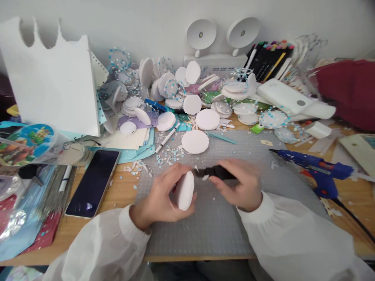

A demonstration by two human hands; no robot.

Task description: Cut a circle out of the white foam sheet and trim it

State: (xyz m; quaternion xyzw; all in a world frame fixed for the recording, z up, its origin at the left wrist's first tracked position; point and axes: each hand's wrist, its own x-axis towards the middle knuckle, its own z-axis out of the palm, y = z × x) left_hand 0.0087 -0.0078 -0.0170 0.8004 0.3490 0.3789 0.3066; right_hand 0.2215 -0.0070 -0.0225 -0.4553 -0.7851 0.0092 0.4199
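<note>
Over the grey cutting mat (199,234), my left hand (164,193) grips a white foam disc (186,191) by its edges, tilted nearly upright. My right hand (241,181) is closed around a black-handled cutter (221,172). Its dark blade points left, close to the disc's upper right edge; whether they touch is unclear. Small white shavings cling near the blade. Beyond my hands, another white disc (195,142) lies flat on the mat, with a second one (207,119) just behind it.
A blue glue gun (319,169) with its cord lies at the right. A phone (93,183) rests on the left. Many white discs and beaded rings crowd the back, near a white two-headed lamp (216,60) and markers (271,58). A white foam board (52,78) stands back left.
</note>
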